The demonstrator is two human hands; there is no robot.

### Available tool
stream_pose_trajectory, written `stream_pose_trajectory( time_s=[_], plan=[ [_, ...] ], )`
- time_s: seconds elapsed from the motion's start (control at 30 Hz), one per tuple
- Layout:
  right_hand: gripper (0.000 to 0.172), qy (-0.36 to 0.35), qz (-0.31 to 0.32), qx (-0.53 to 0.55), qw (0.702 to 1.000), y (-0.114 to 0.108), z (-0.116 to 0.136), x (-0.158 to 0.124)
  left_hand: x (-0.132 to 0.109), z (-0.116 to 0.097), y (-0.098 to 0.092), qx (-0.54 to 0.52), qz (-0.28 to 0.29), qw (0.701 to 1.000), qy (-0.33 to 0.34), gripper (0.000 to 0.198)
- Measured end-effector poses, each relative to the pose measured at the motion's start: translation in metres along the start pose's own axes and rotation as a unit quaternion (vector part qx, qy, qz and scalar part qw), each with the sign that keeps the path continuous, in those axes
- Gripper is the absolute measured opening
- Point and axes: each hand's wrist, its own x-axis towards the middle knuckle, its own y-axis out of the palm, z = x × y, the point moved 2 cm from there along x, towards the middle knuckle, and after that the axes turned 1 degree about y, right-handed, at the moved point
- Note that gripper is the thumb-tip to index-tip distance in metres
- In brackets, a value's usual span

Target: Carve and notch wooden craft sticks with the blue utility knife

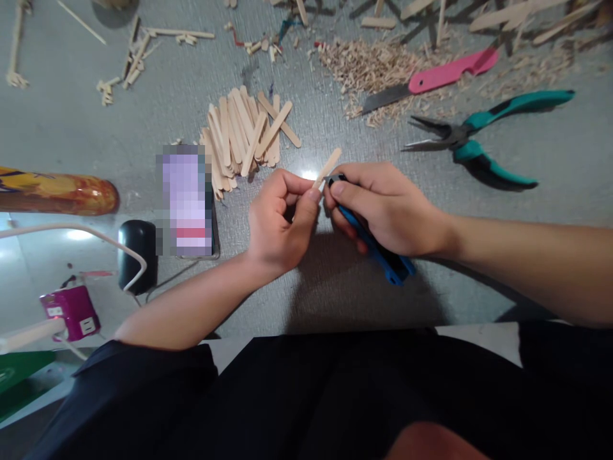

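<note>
My left hand (pixel 282 220) pinches the lower end of a wooden craft stick (pixel 329 165) between thumb and fingers, the stick tilting up to the right. My right hand (pixel 383 207) is wrapped round a blue utility knife (pixel 378 252), whose tip meets the stick near my left fingertips. Both hands hover over the grey floor (pixel 550 166), just in front of a pile of several wooden sticks (pixel 244 137).
Teal-handled pliers (pixel 479 131) and a pink-handled knife (pixel 431 80) lie at the upper right beside wood shavings (pixel 378 67). A blurred phone (pixel 186 201), a black object (pixel 136 252), a magenta plug adapter (pixel 71 312) and a glossy orange-brown cylinder (pixel 57 195) sit at the left. My dark-clothed legs fill the bottom.
</note>
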Motion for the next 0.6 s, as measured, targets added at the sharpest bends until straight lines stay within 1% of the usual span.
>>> stream_pose_trajectory(
  time_s=[0.17, 0.27, 0.33, 0.47, 0.6],
  plan=[
    [0.039, 0.023, -0.006, 0.031, 0.999, 0.0047, 0.0006, -0.0034, 0.0034, -0.004, 0.0011, -0.025, 0.041, 0.999, -0.004, 0.05],
    [0.041, 0.023, 0.006, 0.058, 0.998, 0.0071, 0.0004, -0.0046, 0.0051, -0.0045, 0.0015, -0.052, 0.057, 0.997, -0.009, 0.047],
    [0.042, 0.016, 0.011, 0.06, 0.998, 0.0075, 0.0, -0.0044, 0.0057, -0.004, 0.0013, -0.064, 0.061, 0.996, -0.012, 0.045],
    [0.04, -0.013, 0.011, 0.042, 0.999, 0.0054, -0.0016, -0.0025, 0.0064, -0.0019, 0.0007, -0.067, 0.062, 0.995, -0.028, 0.049],
    [0.041, -0.047, 0.047, 0.037, 0.997, 0.0021, -0.0034, 0.0002, 0.0071, -0.0023, 0.0023, -0.082, 0.047, 0.995, -0.036, 0.053]
  ],
)
